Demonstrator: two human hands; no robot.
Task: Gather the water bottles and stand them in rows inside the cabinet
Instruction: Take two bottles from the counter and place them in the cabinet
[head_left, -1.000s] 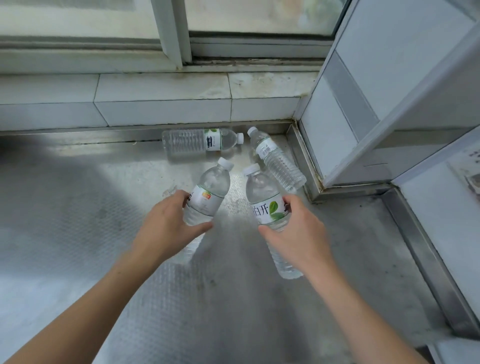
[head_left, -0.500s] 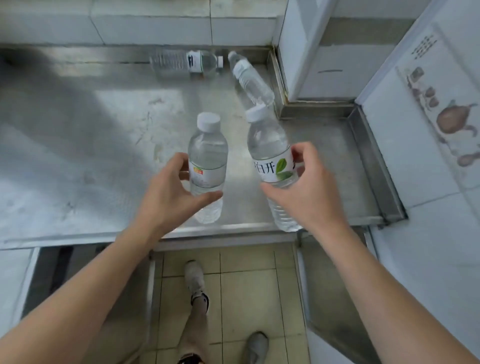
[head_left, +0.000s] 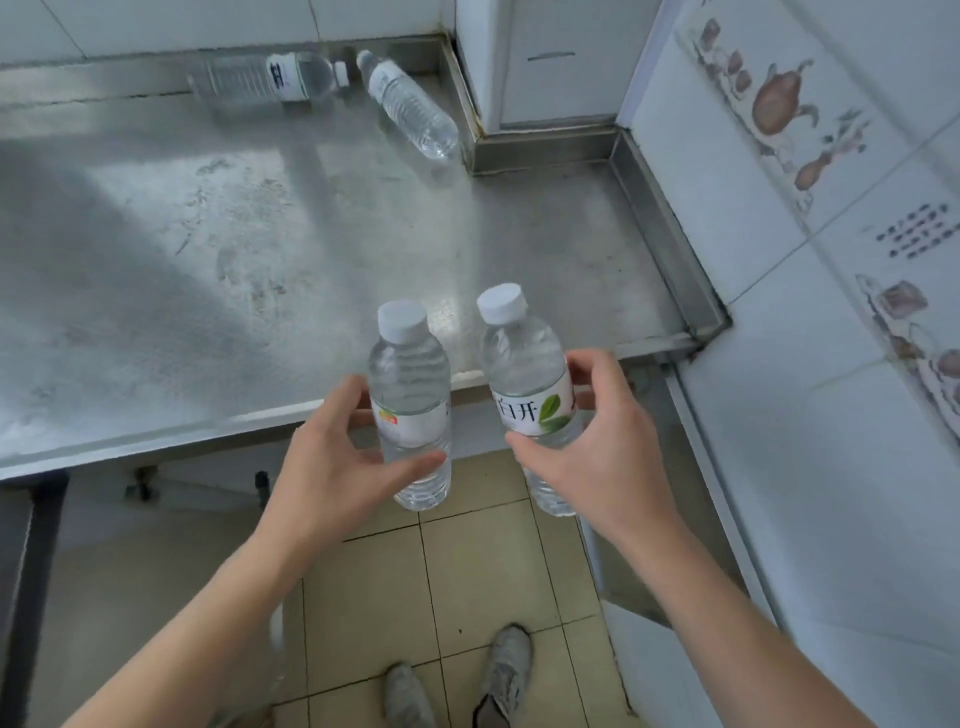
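Two bottles up off the worktop (head_left: 218, 270), carried past its front edge and over the floor tiles (head_left: 467, 571). Left hand (head_left: 332, 467) wrapped round the lower half of the plain bottle (head_left: 410, 400), thumb across the front — grip closed on it. Right hand (head_left: 602, 441) curled round the leaf-label bottle (head_left: 530, 395) at the label, grip closed likewise. Both near upright, caps on, side by side and apart.

Two more bottles lying flat at the back of the worktop: one along the rear wall (head_left: 265, 78), one slanted (head_left: 410, 104) just beside the corner. Cabinet interior not clearly in view; a pale panel (head_left: 654, 665) below the worktop's right end, possibly its door.

Likely risks: a wet, smooth bottle slipping from a one-handed grip during the bend down; knocking one bottle against the worktop edge or the panel; a tall, narrow bottle toppling if set down tilted — and felling any neighbours in the row.
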